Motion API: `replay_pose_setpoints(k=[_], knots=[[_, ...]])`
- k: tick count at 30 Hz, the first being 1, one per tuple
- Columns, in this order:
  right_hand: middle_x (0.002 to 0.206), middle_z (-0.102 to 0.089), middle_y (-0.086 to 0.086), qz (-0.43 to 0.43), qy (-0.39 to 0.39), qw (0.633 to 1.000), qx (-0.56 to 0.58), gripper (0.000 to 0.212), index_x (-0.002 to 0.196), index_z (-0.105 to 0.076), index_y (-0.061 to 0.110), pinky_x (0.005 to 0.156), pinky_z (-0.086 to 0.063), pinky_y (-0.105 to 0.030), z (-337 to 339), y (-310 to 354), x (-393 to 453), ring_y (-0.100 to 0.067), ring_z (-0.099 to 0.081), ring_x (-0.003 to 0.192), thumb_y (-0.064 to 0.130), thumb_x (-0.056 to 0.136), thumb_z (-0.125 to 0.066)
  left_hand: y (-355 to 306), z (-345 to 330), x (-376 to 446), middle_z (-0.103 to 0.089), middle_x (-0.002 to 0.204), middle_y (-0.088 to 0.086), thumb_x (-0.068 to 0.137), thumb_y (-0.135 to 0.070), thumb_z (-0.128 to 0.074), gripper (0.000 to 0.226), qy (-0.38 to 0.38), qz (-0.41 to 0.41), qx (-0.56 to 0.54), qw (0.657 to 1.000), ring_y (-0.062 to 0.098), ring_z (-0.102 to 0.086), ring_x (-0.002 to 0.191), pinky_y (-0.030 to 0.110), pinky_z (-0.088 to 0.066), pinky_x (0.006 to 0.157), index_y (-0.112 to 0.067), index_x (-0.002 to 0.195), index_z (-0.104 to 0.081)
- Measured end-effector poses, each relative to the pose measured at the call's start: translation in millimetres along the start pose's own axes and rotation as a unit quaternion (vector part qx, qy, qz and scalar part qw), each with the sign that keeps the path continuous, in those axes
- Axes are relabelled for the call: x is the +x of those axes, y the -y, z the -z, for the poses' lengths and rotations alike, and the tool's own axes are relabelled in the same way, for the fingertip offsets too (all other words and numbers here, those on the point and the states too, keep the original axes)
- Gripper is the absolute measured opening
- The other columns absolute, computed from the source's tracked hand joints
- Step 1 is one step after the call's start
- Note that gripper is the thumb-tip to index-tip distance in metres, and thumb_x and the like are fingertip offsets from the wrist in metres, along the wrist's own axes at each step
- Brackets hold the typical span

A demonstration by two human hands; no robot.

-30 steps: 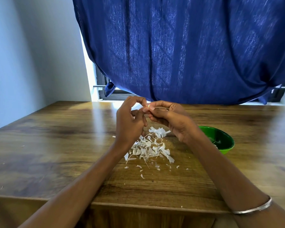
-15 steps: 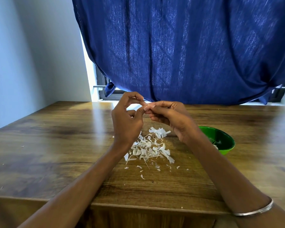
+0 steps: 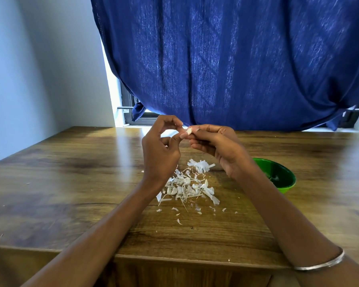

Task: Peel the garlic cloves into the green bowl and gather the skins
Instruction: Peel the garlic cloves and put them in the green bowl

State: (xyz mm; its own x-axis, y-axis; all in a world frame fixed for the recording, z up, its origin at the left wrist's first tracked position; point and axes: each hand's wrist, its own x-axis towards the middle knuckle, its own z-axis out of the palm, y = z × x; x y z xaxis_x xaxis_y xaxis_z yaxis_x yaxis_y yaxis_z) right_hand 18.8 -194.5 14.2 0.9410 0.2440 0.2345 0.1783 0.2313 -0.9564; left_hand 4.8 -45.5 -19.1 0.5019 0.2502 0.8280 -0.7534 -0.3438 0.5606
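Both forearms reach forward from the near edge of the wooden table (image 3: 75, 172) and angle inward, so the two hands meet in the air above its middle, raised clear of the surface. The right hand (image 3: 218, 146) comes in from the right with its wrist bent back towards the person and its back turned mostly up; its fingers lie stacked one over another, pointing left, and their tips together with the thumb pinch a small garlic clove (image 3: 189, 131), of which only a pale end shows. The left hand (image 3: 160, 154) stands more upright, back towards the camera, with the wrist nearly straight on its forearm; the forefinger arches up and over and its tip curls down towards the clove, while the thumb reaches across from below to the same spot, so this hand is pinched at the clove or at its skin, and which of the two cannot be told at this size. The remaining left fingers are curled loosely behind the palm. A thin silver bangle (image 3: 319, 265) sits on the right forearm close to the near edge of the picture. Directly beneath the hands a loose heap of white garlic skins (image 3: 188, 186) lies on the table, with smaller flakes scattered towards the person. The green bowl (image 3: 282, 179) stands on the table to the right of the heap, partly hidden behind the right wrist; what it holds cannot be made out. A dark blue curtain (image 3: 236, 59) hangs behind the table
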Motion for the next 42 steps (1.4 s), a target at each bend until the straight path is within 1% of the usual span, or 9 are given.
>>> replay_pose_setpoints(k=[5, 9, 13, 17, 21, 28, 36, 39, 42], knots=[[0.097, -0.077, -0.015, 0.002, -0.004, 1.000, 0.009, 0.017, 0.106, -0.074, 0.002, 0.072, -0.060, -0.021, 2.7, 2.6, -0.6, -0.016, -0.073, 0.083, 0.008, 0.090, -0.071, 4.5, 1.6, -1.6, -0.074, 0.093, -0.011, 0.097, -0.005, -0.067, 0.018, 0.005, -0.007, 0.037, 0.999, -0.003, -0.062, 0.061, 0.018, -0.047, 0.054, -0.023, 0.099, -0.072], [0.099, -0.078, -0.009, -0.006, -0.021, 1.000, -0.001, 0.016, 0.105, -0.077, 0.010, 0.068, -0.059, -0.021, 5.8, 4.1, -1.1, -0.010, -0.070, 0.082, 0.012, 0.090, -0.072, 5.7, 1.9, -0.9, -0.071, 0.102, -0.004, 0.096, 0.004, -0.061, 0.031, 0.020, -0.062, 0.079, 0.995, 0.008, -0.065, 0.079, 0.034, -0.055, 0.052, -0.023, 0.103, -0.073], [0.095, -0.078, -0.002, -0.006, -0.029, 0.999, -0.024, 0.013, 0.101, -0.078, 0.017, 0.067, -0.057, -0.021, 7.2, 6.0, -1.8, -0.007, -0.065, 0.083, 0.017, 0.088, -0.073, 5.8, 1.5, -1.4, -0.066, 0.112, -0.003, 0.088, 0.008, -0.068, 0.036, 0.025, -0.067, 0.099, 0.993, 0.015, -0.067, 0.087, 0.032, -0.057, 0.052, -0.021, 0.111, -0.072], [0.094, -0.078, -0.001, -0.005, -0.023, 0.999, -0.043, 0.014, 0.100, -0.078, 0.018, 0.066, -0.056, -0.021, 8.1, 5.0, -1.5, -0.009, -0.066, 0.087, 0.018, 0.087, -0.074, -0.2, 1.4, -2.5, -0.072, 0.104, -0.010, 0.093, -0.017, -0.076, 0.011, 0.015, -0.018, 0.055, 0.998, 0.013, -0.068, 0.060, 0.036, -0.054, 0.045, -0.016, 0.103, -0.073], [0.094, -0.077, -0.001, 0.003, 0.002, 0.998, -0.067, 0.015, 0.103, -0.077, 0.015, 0.067, -0.056, -0.021, 8.5, 2.9, -0.9, -0.008, -0.068, 0.085, 0.015, 0.089, -0.073, -3.6, 2.5, -3.3, -0.073, 0.095, -0.005, 0.090, -0.014, -0.079, 0.014, 0.022, 0.032, 0.044, 0.998, 0.017, -0.061, 0.039, 0.031, -0.049, 0.040, -0.007, 0.099, -0.072], [0.103, -0.076, -0.018, 0.035, 0.035, 0.995, -0.086, 0.017, 0.106, -0.074, 0.005, 0.074, -0.058, -0.021, 6.4, 0.9, 0.1, -0.014, -0.073, 0.088, 0.006, 0.090, -0.070, -3.1, 2.2, -0.9, -0.070, 0.095, -0.002, 0.092, -0.008, -0.076, 0.010, 0.043, 0.079, 0.021, 0.996, 0.020, -0.061, 0.039, 0.020, -0.042, 0.036, -0.006, 0.097, -0.068], [0.092, -0.077, -0.011, 0.091, 0.016, 0.986, -0.140, 0.013, 0.095, -0.076, 0.009, 0.074, -0.056, -0.017, 5.9, -1.8, 0.0, -0.010, -0.073, 0.082, 0.000, 0.088, -0.071, 2.5, 2.9, -1.7, -0.070, 0.093, 0.000, 0.090, 0.000, -0.076, 0.009, 0.056, 0.032, 0.043, 0.997, 0.017, -0.063, 0.043, 0.020, -0.045, 0.041, -0.003, 0.095, -0.069], [0.094, -0.078, -0.010, 0.095, 0.014, 0.986, -0.140, 0.013, 0.099, -0.076, 0.006, 0.075, -0.056, -0.018, 4.7, -2.5, -0.1, -0.011, -0.073, 0.082, 0.001, 0.088, -0.071, 4.5, 3.6, -1.2, -0.070, 0.092, -0.002, 0.089, -0.002, -0.077, 0.008, 0.038, 0.013, 0.047, 0.998, 0.016, -0.064, 0.047, 0.022, -0.047, 0.042, -0.004, 0.095, -0.071], [0.095, -0.077, -0.012, 0.083, 0.021, 0.987, -0.137, 0.016, 0.103, -0.075, 0.004, 0.076, -0.057, -0.020, 3.3, -3.7, -0.8, -0.013, -0.074, 0.085, 0.001, 0.087, -0.072, 9.6, 3.9, -0.1, -0.068, 0.089, -0.010, 0.087, -0.001, -0.076, 0.012, 0.026, -0.024, 0.075, 0.997, 0.015, -0.066, 0.065, 0.037, -0.055, 0.048, -0.008, 0.094, -0.071]])
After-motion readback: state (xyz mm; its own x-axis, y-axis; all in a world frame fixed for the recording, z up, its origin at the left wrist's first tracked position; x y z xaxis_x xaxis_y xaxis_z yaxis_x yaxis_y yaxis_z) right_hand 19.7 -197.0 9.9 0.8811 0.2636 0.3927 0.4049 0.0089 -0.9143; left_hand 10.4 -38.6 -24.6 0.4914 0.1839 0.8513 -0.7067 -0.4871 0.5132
